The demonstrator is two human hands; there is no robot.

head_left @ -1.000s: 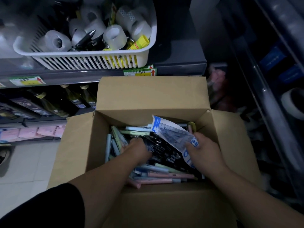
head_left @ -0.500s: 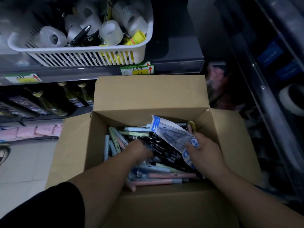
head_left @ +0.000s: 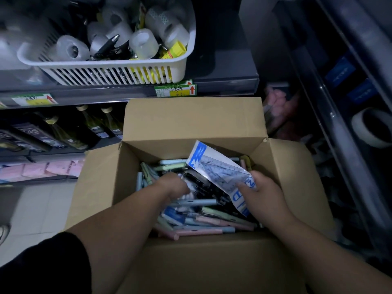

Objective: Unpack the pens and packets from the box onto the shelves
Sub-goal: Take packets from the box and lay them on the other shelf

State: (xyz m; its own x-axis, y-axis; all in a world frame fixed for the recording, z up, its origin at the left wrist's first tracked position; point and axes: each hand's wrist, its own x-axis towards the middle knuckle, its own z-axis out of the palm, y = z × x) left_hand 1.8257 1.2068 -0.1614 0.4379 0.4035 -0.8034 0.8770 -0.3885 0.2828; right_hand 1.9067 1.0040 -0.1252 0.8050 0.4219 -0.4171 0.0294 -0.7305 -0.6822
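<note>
- Two bare hands are down inside the open cardboard box (head_left: 192, 124), which stands just in front of the shelf (head_left: 227, 87), its flaps folded outward
- Right hand (head_left: 264, 195) pinches a blue-and-white packet (head_left: 220, 169) of rulers and set squares by its lower end, thumb on the printed face and fingers curled behind; the packet is tilted, its far corner raised above the box's contents
- Left hand (head_left: 174, 185) is pushed knuckles-up into the pile beside a dark packet (head_left: 203, 185); its fingertips are buried, so I cannot tell whether it is gripping anything
- Many pastel pens (head_left: 214, 222), pink, green and pale blue, lie loose across the bottom of the box, mostly crosswise, under and between both hands
- White slatted basket (head_left: 110, 76) sits on the shelf above the box, filled with clear tape rolls (head_left: 71, 49) and a yellow item
- Green-and-yellow price label (head_left: 177, 90) with a red arrow is fixed to the shelf edge below the basket
- Several bottles (head_left: 94, 125) lie on the lower level to the left, with pink packs beneath them
</note>
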